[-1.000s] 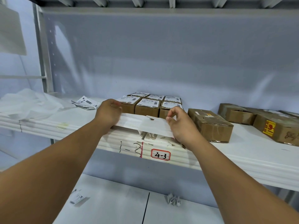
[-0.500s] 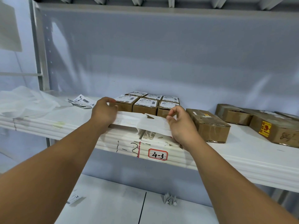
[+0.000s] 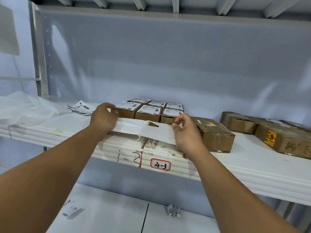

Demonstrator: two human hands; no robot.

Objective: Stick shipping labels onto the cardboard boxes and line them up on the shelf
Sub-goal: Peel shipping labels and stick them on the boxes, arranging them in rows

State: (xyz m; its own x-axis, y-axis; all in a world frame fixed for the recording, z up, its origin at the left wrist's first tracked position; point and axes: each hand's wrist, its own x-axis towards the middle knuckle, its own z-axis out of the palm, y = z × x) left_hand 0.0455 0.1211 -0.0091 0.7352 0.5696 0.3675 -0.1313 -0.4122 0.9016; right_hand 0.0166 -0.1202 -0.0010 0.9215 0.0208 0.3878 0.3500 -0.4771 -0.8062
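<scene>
Both hands are up at the front edge of the shelf (image 3: 252, 174), sharing one white label sheet (image 3: 151, 131) stretched between them. The left hand (image 3: 103, 118) has its fingers curled round the sheet's left end; the right hand (image 3: 186, 133) pinches the right end between thumb and fingertips. The sheet hangs just above the shelf lip, and a torn flap near its middle leaves a small opening with brown cardboard showing through.

Directly beyond the hands sits a tight block of six labelled boxes (image 3: 148, 111), two rows deep, each with a printed label on top. The stretched sheet crosses in front of the near row and hides the lower part of those boxes. Just to the right of the right hand lies a plain box (image 3: 213, 137) with no shipping label visible on it. Farther right are more brown boxes (image 3: 239, 122), one with a yellow and red sticker (image 3: 270, 138).

Beyond and to the left of the left hand lie loose printed labels (image 3: 82, 107), and farther left a heap of white plastic film (image 3: 21, 108). Below the hands the shelf edge carries scraps of torn paper, a handwritten mark and a red-bordered tag reading 4-3 (image 3: 160, 164). On the lower surface (image 3: 109, 216) under the forearms lie a crumpled paper ball (image 3: 173, 211) and a stray label (image 3: 70, 209).
</scene>
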